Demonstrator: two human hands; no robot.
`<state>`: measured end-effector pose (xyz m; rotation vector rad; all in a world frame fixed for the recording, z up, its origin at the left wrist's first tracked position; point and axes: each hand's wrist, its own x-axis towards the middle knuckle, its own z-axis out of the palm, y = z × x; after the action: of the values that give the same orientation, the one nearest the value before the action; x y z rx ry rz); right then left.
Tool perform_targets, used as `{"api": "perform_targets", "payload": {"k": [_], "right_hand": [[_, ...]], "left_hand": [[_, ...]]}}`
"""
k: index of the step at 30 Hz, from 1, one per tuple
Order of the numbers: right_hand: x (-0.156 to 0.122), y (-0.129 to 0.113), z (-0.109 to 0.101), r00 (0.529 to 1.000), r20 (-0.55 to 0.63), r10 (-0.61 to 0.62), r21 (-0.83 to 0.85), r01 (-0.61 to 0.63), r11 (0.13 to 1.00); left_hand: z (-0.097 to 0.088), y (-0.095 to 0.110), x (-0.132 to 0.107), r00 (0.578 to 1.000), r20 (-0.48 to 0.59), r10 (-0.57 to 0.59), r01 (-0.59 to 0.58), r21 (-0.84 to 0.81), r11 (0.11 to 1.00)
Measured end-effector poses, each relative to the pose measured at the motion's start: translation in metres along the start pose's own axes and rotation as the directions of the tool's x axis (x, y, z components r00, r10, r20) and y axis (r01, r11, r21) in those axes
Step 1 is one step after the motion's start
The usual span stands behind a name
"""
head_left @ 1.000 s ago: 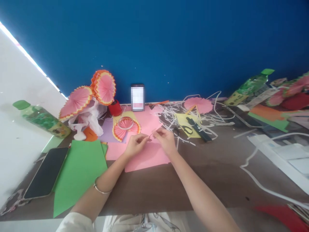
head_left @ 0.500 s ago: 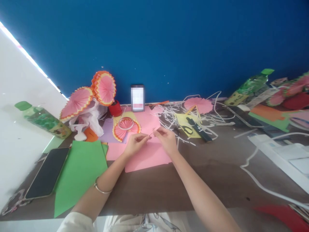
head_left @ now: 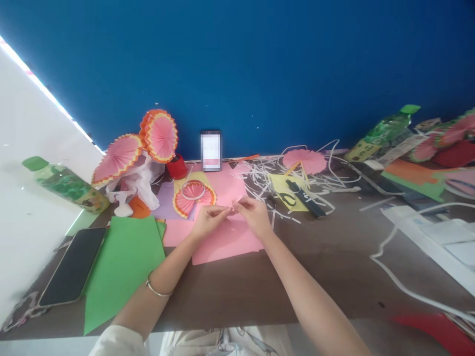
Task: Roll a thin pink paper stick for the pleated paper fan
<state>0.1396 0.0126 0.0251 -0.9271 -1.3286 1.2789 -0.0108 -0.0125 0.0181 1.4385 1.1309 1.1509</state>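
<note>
My left hand (head_left: 210, 221) and my right hand (head_left: 255, 216) meet fingertip to fingertip above sheets of pink paper (head_left: 226, 244). Both pinch a tiny piece of pink paper (head_left: 233, 208), mostly hidden by the fingers. Just beyond my left hand lies a pleated paper fan (head_left: 181, 203) in pink, yellow and orange, with a roll of clear tape (head_left: 193, 189) resting on it. Black-handled scissors (head_left: 287, 199) and a black utility knife (head_left: 306, 199) are on yellow paper to the right of my right hand.
Green paper (head_left: 122, 267) and a dark phone (head_left: 74, 267) lie at left, near a bottle (head_left: 67, 184). Paper rosettes (head_left: 159, 136) stand behind. A lit phone (head_left: 211, 151) leans on the blue wall. White paper scraps (head_left: 260, 175) and a white power strip (head_left: 426, 242) are at right.
My right hand has shifted slightly left, so the fingertips of both hands are closer together. The strip that showed between them is now mostly covered.
</note>
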Motion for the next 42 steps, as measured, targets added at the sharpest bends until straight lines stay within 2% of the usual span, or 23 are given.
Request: {"api": "perform_targets", "payload": {"k": [6, 10, 13, 16, 25, 33, 36, 39, 42], "right_hand": [[0.003, 0.008, -0.002, 1.000, -0.022, 0.007, 0.052, -0.006, 0.999], [0.004, 0.005, -0.005, 0.999, -0.049, -0.005, 0.005, 0.005, 1.000], [0.003, 0.001, -0.004, 0.996, -0.086, 0.003, -0.027, -0.005, 1.000], [0.002, -0.001, -0.002, 0.998, -0.065, 0.019, -0.042, -0.022, 0.999], [0.000, 0.001, 0.001, 0.999, -0.026, -0.021, -0.057, 0.020, 0.998], [0.001, 0.010, 0.003, 0.997, -0.062, 0.045, 0.141, -0.035, 0.989], [0.002, 0.012, 0.002, 0.997, -0.049, 0.053, 0.131, -0.046, 0.990], [0.003, 0.014, 0.000, 0.996, -0.077, 0.043, 0.062, -0.038, 0.997], [0.003, 0.014, -0.003, 0.992, -0.126, -0.006, 0.022, 0.009, 1.000]], "left_hand": [[0.006, 0.001, -0.001, 1.000, -0.013, 0.016, -0.016, -0.040, 0.999], [0.009, 0.000, -0.001, 0.999, -0.028, -0.026, 0.024, -0.078, 0.997], [0.009, -0.003, 0.000, 0.997, 0.021, -0.078, 0.080, -0.128, 0.989], [0.010, -0.007, 0.001, 0.994, 0.059, -0.094, 0.104, -0.193, 0.976], [0.012, -0.001, -0.002, 0.997, -0.042, -0.070, 0.065, -0.119, 0.991], [0.015, -0.001, -0.002, 0.996, -0.038, -0.080, 0.075, -0.107, 0.991], [0.016, -0.003, -0.001, 0.996, -0.041, -0.078, 0.071, -0.142, 0.987], [0.014, -0.004, -0.001, 0.995, 0.008, -0.097, 0.097, -0.198, 0.975], [0.009, -0.006, -0.002, 0.975, 0.164, -0.152, 0.196, -0.300, 0.934]]}}
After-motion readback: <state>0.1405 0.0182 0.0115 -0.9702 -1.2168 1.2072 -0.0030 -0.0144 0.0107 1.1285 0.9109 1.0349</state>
